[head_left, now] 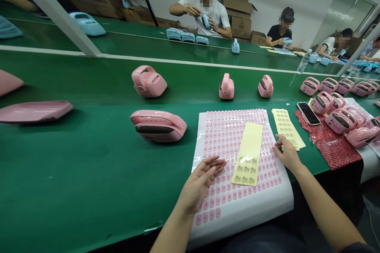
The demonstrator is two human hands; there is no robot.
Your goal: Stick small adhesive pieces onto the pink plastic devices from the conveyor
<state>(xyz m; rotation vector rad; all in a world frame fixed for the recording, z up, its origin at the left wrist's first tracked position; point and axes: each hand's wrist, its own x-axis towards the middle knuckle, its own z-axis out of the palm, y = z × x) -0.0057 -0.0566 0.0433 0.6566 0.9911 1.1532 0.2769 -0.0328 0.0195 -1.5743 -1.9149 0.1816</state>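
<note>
A large white sheet (255, 215) covered in rows of small pink oval stickers lies over the table's front edge. On it rests a yellow label strip (251, 142) with printed labels on its lower part. My left hand (202, 184) hovers at the sheet's left side, fingers stretched out, holding nothing. By the right edge of the sheet is my right hand (285, 153), its fingers bent and apart with nothing between them. Beyond its fingertips lie more yellow label strips (283, 122). A pink handled case (158, 126) with a dark front panel lies to the left.
More pink cases (149, 82) stand along the green table (97, 174). A phone (308, 113) and red bubble wrap (335, 146) lie at right, beside grouped pink cases (340, 120). Across a white rail (178, 65), co-workers handle blue cases; a water bottle (304, 61) stands there.
</note>
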